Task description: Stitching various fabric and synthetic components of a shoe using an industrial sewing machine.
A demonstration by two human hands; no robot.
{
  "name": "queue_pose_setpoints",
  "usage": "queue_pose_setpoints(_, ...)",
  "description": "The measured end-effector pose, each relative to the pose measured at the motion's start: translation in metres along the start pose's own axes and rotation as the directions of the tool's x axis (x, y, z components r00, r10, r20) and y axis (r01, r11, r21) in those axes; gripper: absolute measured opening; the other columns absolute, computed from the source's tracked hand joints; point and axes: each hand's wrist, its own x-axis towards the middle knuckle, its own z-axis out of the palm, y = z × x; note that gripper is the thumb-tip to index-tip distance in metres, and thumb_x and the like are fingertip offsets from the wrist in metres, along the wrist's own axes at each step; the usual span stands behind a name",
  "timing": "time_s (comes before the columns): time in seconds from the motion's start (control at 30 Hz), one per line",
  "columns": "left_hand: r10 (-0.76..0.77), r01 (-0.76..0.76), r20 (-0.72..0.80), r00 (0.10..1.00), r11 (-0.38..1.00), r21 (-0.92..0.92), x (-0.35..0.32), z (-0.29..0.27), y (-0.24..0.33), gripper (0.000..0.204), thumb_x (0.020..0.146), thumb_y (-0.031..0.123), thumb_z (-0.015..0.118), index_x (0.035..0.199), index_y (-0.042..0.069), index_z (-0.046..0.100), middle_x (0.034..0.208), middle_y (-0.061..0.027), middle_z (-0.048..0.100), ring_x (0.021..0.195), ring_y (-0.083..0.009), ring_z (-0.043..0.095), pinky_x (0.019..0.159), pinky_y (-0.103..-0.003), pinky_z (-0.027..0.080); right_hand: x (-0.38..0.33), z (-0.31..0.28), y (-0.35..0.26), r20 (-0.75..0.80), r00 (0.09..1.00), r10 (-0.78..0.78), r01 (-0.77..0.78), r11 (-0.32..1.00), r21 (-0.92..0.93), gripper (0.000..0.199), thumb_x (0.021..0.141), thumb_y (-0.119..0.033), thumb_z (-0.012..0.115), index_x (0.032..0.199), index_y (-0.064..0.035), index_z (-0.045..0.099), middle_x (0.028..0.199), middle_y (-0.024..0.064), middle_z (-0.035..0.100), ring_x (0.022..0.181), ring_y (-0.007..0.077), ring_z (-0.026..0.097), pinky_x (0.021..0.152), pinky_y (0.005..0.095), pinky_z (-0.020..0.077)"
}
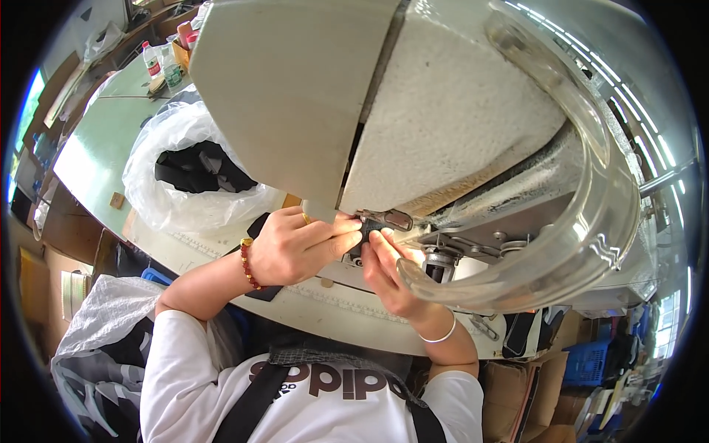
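Observation:
Right beneath the head of a large sewing machine [450, 111], a small black fabric piece [366, 229] is pinched between both hands. My left hand [286, 247], with a red beaded bracelet at its wrist, grips the piece from the left with thumb and fingers. From the front right, my right hand [385, 277] has its fingertips closed on the near edge. A metal part of the machine sits just above the fingertips and partly covers the work. The needle cannot be made out. Black material also lies on the table beside my left hand.
A white plastic bag [140, 181] of black pieces stands on the table at left, bottles [151, 60] behind it. A clear curved plastic part [591, 258] arches at right. Small metal snips [484, 327] lie near the front edge. A cardboard box [550, 376] and blue basket [587, 363] stand lower right.

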Motion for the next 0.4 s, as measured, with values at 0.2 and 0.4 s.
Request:
queue_pose_setpoints(0.2, -0.049, 0.048, 0.067, 0.997, 0.999, 0.022, 0.003, -0.002, -0.002, 0.02, 0.08, 0.006, 0.077, 0.1, 0.006, 0.079, 0.097, -0.0029, 0.072, 0.077, -0.0184, 0.069, 0.065, -0.031, 0.057, -0.007, 0.005, -0.004, 0.041, 0.993, 0.107, -0.108, 0.994, 0.03, 0.02, 0.08, 0.007, 0.078, 0.099, 0.0013, 0.075, 0.114, 0.0154, 0.075, 0.102, 0.0193, 0.073, 0.074, 0.0271, 0.0537)
queue_pose_setpoints(0.4, -0.033, 0.015, 0.154, 0.987, 0.993, 0.119, -0.002, -0.005, 0.001, 0.026, 0.078, 0.004, 0.077, 0.103, 0.008, 0.08, 0.1, -0.0029, 0.074, 0.08, -0.0182, 0.07, 0.064, -0.03, 0.057, -0.022, 0.017, -0.011, 0.311, 0.827, 0.469, -0.54, 0.505, 0.673, 0.029, 0.083, 0.008, 0.076, 0.111, 0.0047, 0.073, 0.125, 0.02, 0.071, 0.107, 0.0275, 0.071, 0.085, 0.0289, 0.0575)
